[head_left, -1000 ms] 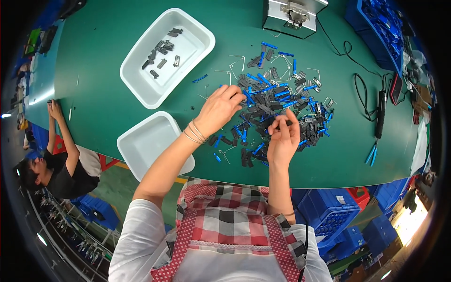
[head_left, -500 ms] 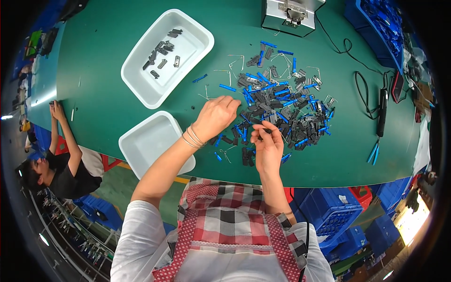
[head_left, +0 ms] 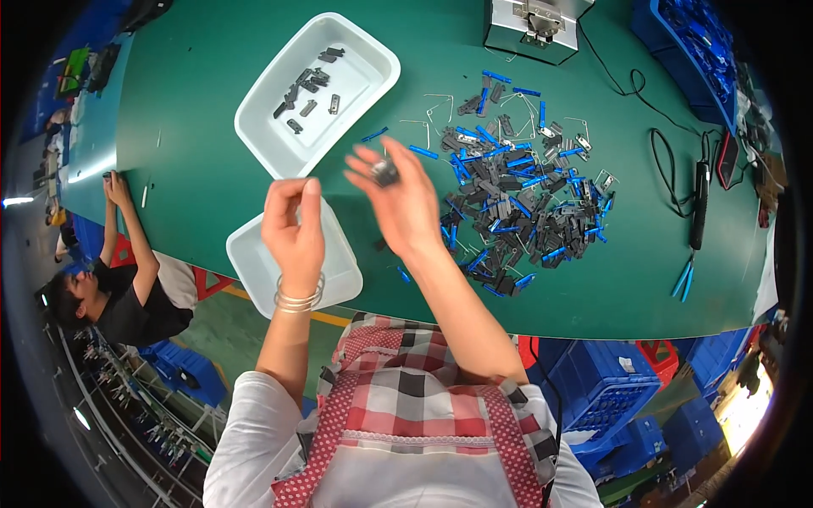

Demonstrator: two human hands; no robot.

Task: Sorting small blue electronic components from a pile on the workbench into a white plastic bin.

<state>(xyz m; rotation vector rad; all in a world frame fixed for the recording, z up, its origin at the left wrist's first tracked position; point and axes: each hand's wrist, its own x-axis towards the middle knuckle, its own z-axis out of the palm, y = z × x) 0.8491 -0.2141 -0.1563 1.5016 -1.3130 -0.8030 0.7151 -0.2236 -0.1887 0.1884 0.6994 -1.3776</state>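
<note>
A small dark piece (head_left: 386, 174) is held in the right hand (head_left: 405, 201), whose fingers are loosely curved and partly spread; the piece is blurred, so its exact shape and the points of contact cannot be told. It is held above the green table (head_left: 203, 110), between the upper white tray (head_left: 364, 68) and the pile of dark parts (head_left: 550, 224), and near the lower white tray (head_left: 330, 254). The left hand (head_left: 294, 233) is poised over the lower tray, with its thumb and forefinger bent toward each other and a gap left below the fingertips; whether anything small is pinched there cannot be told. For the piece to be handled well, it should be gripped lightly but surely by its sides, since fingers this loosely set could let so small a thing slip. The two hands are near each other but apart, and that space is best kept so that the piece is not knocked. The loose blue strip (head_left: 423, 152) and the bent wire piece (head_left: 415, 122) lie near the right hand and could be snagged by a low wrist, so the wrist should be kept raised. Dark parts (head_left: 309, 107) already lie scattered in the upper tray, and these are best left undisturbed by the knuckles.
</note>
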